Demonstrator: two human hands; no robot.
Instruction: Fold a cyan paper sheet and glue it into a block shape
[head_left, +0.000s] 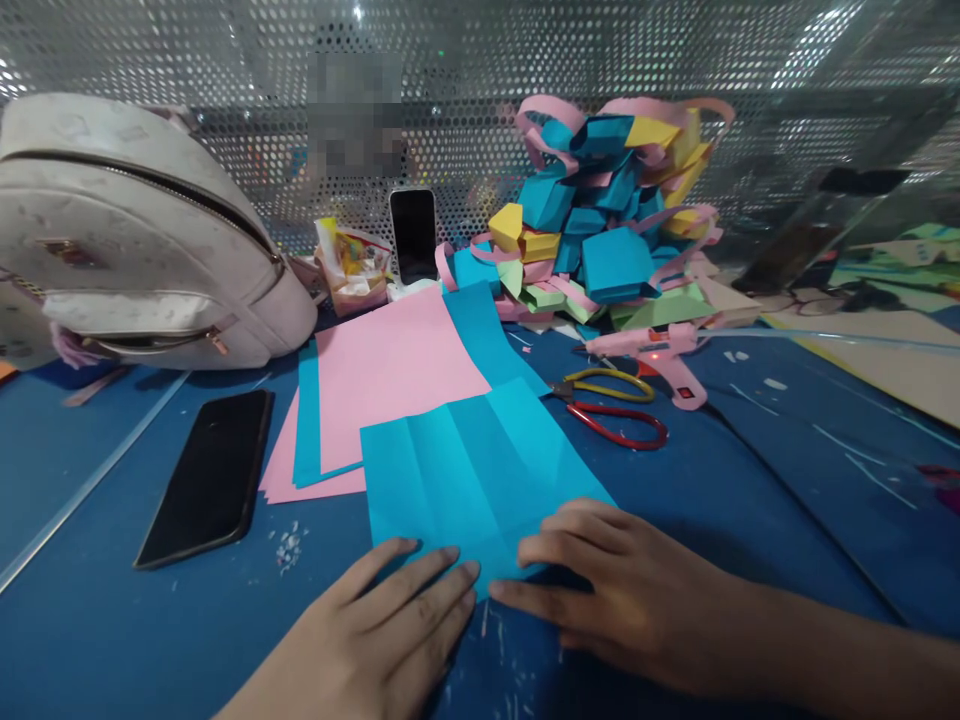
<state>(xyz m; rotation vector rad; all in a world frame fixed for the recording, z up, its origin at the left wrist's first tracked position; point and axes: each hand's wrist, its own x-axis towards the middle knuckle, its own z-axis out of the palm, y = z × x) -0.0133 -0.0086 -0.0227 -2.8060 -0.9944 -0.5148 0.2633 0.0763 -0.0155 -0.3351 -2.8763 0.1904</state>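
Note:
A sheet of blue paper (472, 470) with several lengthwise creases lies on the blue table in front of me, partly over other sheets. My left hand (405, 620) rests on its near left edge, palm down, fingers stretched out. At the near right edge, my right hand (607, 580) has its fingers bent over the paper, the thumb close to the near corner. Part of that edge is hidden under the hands. Behind it lie pink paper (397, 370) and more blue sheets (491, 325). Pliers-like cutters (615, 410) with yellow and red handles sit just right of the sheet.
A pink glue gun (660, 355) with a lit red light stands right, its cable trailing over the table. Folded paper boxes (615, 220) with pink strips are heaped behind. A black phone (214, 475), a pale backpack (142, 250), an upright phone (414, 232) and a snack packet (352, 265) are left.

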